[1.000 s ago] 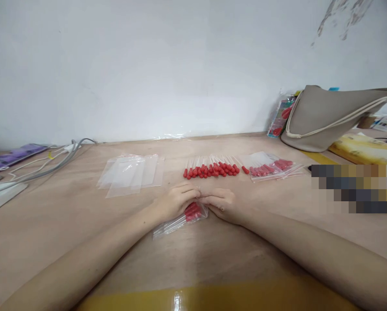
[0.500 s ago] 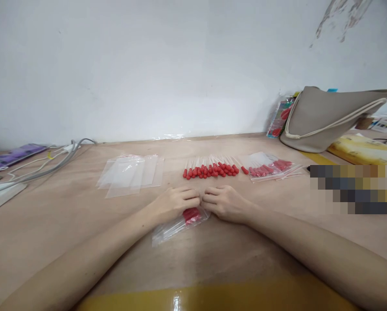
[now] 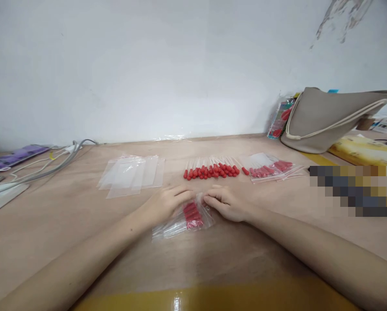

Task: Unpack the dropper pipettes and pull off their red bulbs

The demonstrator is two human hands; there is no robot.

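Note:
In front of me lies a clear zip bag (image 3: pixel 198 218) holding several red-tipped sticks, their red ends toward the right and the pale shafts toward the left. My left hand (image 3: pixel 170 201) covers its upper left part, fingers curved over the far edge and thumb hidden. At the upper right corner, my right hand (image 3: pixel 224 203) pinches the bag's edge between thumb and fingers. Just beyond my hands is a row of loose red-tipped sticks (image 3: pixel 211 171), red ends facing me. Flat, unfilled zip bags (image 3: pixel 131 175) overlap at the left; filled zip bags (image 3: pixel 271 168) are stacked at the right.
A grey bag with a cord (image 3: pixel 329 119) leans at the back right beside a clear packet (image 3: pixel 279 119). A yellow package (image 3: pixel 362 149) sits near it. Grey cables (image 3: pixel 59 166) and a purple package (image 3: pixel 17 157) occupy the far left, against the white wall (image 3: pixel 180 69).
My hands have moved slightly apart at the bag's upper edge. The left fingers have drawn back left, and more of the red ends shows.

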